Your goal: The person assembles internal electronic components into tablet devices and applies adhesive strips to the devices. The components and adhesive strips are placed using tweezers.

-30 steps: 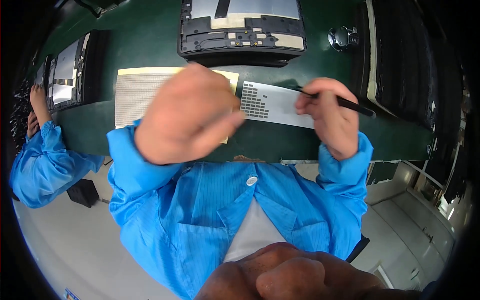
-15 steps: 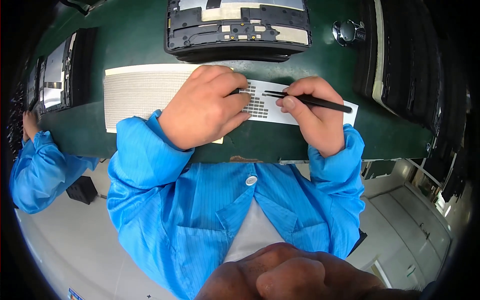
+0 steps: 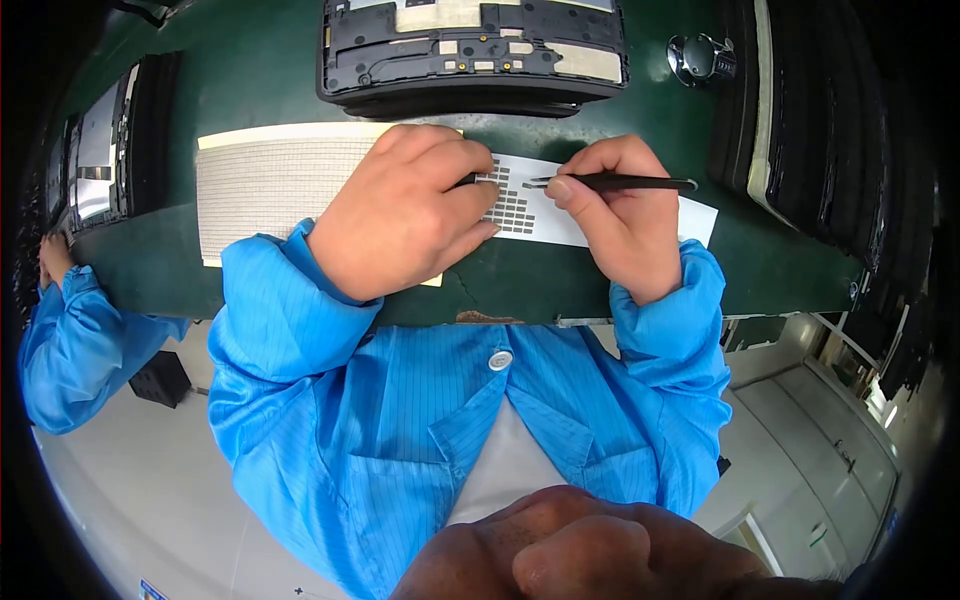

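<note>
In my right hand (image 3: 628, 215) is a pair of black tweezers (image 3: 640, 183), gripped between thumb and fingers. Its tips point left, over a white strip (image 3: 560, 224) that carries rows of small dark grey rectangular pieces (image 3: 512, 213). A small grey piece sits at the tips; whether it is pinched I cannot tell. My left hand (image 3: 408, 212) lies with curled fingers across the strip's left part and a sheet (image 3: 280, 185) covered in a fine grid. Something thin and black shows between its thumb and index finger, mostly hidden.
A stack of black frame-like panels (image 3: 470, 75) stands at the far middle of the green table (image 3: 560, 280). A round metallic object (image 3: 697, 60) lies to its right. More dark panels line the right (image 3: 800, 120) and left (image 3: 110, 150). At far left another person's hand (image 3: 55, 258) shows.
My right hand has shifted slightly up and left, and the tweezers have swung from slanting to nearly level. My left hand stays on the sheet. The whole view has shifted slightly.
</note>
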### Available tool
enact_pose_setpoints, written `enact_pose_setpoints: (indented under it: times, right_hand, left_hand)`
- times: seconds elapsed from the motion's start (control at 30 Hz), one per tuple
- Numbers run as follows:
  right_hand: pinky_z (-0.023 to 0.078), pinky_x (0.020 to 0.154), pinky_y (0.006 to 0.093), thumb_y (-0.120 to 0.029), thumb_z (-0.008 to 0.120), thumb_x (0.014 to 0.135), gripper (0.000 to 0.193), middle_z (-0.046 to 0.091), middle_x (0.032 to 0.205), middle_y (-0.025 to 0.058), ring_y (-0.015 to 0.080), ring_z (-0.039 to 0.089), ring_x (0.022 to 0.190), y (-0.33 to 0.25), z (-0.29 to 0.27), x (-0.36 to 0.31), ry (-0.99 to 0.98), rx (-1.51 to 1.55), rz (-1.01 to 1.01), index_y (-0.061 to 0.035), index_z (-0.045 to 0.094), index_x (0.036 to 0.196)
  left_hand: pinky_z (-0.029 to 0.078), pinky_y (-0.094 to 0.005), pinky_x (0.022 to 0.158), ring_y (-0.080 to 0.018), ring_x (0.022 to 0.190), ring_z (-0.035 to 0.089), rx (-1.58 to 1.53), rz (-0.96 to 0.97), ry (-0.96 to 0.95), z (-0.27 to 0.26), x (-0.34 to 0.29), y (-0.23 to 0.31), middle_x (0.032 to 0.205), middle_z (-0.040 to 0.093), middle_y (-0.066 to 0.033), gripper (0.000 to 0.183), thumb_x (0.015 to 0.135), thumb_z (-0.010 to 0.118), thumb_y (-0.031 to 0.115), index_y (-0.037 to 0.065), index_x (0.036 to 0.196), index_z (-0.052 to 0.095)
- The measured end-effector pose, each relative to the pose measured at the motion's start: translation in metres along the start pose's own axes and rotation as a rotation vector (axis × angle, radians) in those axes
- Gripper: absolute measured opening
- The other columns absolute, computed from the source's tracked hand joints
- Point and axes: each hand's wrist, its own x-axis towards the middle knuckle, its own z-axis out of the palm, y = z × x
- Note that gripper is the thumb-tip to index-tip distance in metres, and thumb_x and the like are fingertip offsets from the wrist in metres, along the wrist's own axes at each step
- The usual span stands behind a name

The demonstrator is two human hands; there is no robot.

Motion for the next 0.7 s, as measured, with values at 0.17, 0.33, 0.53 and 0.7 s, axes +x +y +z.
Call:
enact_pose_setpoints:
  times: [0.17, 0.33, 0.53, 0.7]
  right_hand:
    - [0.048, 0.064, 0.0237, -0.002, 0.066, 0.08, 0.016, 0.055, 0.081, 0.0064, 0.0103, 0.055, 0.074, 0.001, 0.001, 0.003, -0.045, -0.093, -0.076, 0.0011, 0.052, 0.089]
    - [0.05, 0.064, 0.0255, 0.001, 0.065, 0.08, 0.015, 0.058, 0.08, 0.0092, 0.0136, 0.06, 0.073, -0.001, -0.001, 0.002, 0.016, 0.04, -0.069, 0.0026, 0.052, 0.086]
    - [0.053, 0.065, 0.0265, 0.006, 0.058, 0.082, 0.012, 0.059, 0.08, 0.0117, 0.0161, 0.063, 0.071, -0.061, -0.011, 0.019, 0.048, 0.272, -0.366, 0.0028, 0.049, 0.09]
    - [0.05, 0.057, 0.0228, -0.004, 0.064, 0.082, 0.015, 0.059, 0.072, 0.0071, 0.0115, 0.061, 0.068, -0.082, 0.002, 0.072, -0.142, 0.027, -0.255, 0.0009, 0.05, 0.087]
  left_hand:
    - [0.042, -0.0399, 0.083, -0.0306, 0.093, 0.054, 0.005, 0.006, 0.002, -0.002, 0.002, -0.002, 0.099, 0.058, -0.0115, 0.028, 0.065, 0.073, 0.013, 0.003, 0.09, 0.065]
    - [0.044, -0.0395, 0.08, -0.0303, 0.093, 0.054, 0.012, 0.042, 0.028, -0.005, 0.0, -0.001, 0.098, 0.058, -0.0124, 0.029, 0.063, 0.074, 0.012, 0.002, 0.089, 0.064]
    - [0.046, -0.0402, 0.075, -0.0278, 0.089, 0.056, 0.176, 0.152, 0.397, -0.032, 0.011, 0.007, 0.091, 0.06, -0.0096, 0.023, 0.061, 0.072, 0.006, 0.003, 0.081, 0.061]
    - [0.045, -0.0425, 0.079, -0.0296, 0.094, 0.056, 0.299, 0.115, 0.594, -0.023, 0.016, -0.025, 0.095, 0.059, -0.0084, 0.031, 0.059, 0.071, 0.003, 0.005, 0.088, 0.06]
